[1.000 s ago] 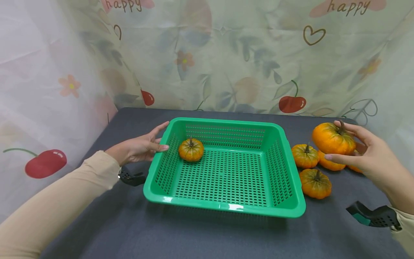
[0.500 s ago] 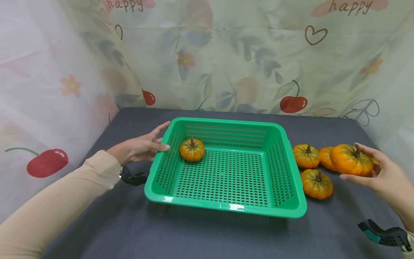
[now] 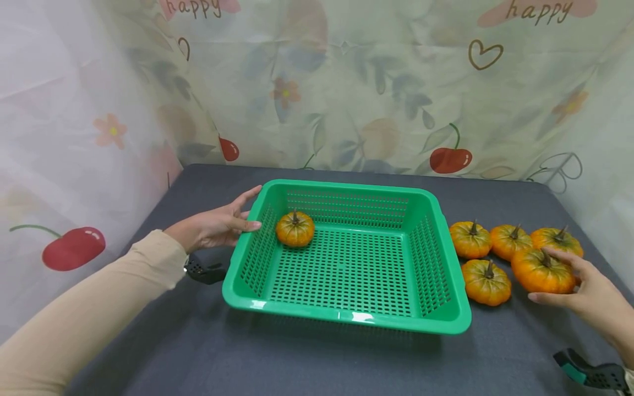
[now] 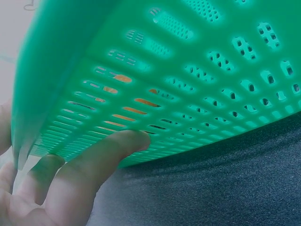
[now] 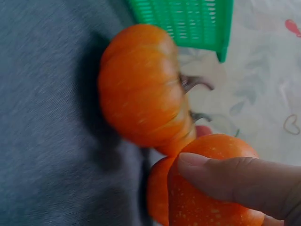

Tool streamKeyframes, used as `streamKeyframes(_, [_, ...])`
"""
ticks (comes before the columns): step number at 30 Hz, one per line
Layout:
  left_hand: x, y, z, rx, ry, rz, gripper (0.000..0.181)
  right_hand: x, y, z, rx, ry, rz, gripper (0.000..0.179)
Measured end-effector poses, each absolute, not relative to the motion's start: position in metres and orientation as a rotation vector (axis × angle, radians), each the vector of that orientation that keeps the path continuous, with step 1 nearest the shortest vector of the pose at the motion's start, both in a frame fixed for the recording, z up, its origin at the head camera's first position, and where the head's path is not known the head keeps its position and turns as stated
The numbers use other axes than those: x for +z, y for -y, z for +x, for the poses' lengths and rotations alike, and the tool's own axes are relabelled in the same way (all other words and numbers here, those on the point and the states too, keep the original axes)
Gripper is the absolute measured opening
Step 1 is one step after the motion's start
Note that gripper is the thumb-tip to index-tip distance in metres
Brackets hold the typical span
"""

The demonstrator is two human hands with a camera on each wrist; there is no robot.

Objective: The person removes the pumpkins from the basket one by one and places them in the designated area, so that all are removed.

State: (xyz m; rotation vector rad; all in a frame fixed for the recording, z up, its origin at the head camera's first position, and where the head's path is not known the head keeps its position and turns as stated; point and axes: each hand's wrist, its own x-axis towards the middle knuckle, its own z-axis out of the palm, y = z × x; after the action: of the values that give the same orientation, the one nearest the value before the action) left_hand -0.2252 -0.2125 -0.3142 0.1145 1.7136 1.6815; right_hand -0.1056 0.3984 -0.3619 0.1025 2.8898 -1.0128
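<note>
My left hand (image 3: 213,226) grips the left rim of a green plastic basket (image 3: 342,314), thumb on top of the rim. In the left wrist view, its fingers (image 4: 106,157) lie against the slotted outer wall. One small orange pumpkin (image 3: 295,229) sits inside the basket at the left. On the right, my right hand (image 3: 591,291) holds another orange pumpkin (image 3: 542,272), low over the table; whether it touches the cloth I cannot tell. Its thumb (image 5: 225,181) presses the skin in the right wrist view.
Several more pumpkins stand right of the basket: a front one (image 3: 487,282), a back-left one (image 3: 470,240), a middle one (image 3: 511,241) and a far-right one (image 3: 559,240). A dark grey cloth (image 3: 297,357) covers the table. Patterned curtains (image 3: 346,110) enclose the back and sides.
My right hand has carried its pumpkin rightward, then lower and nearer the front, uncovering the pumpkins behind it. The left hand and the basket have stayed in place.
</note>
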Motion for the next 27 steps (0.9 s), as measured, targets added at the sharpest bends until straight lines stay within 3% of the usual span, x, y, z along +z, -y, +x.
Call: streamKeyframes(27, [-0.313,0.212,-0.225,1.675,-1.726,0.102,0.097,-0.382,-0.407,-0.116,-0.968,-2.844,-0.043,0.100])
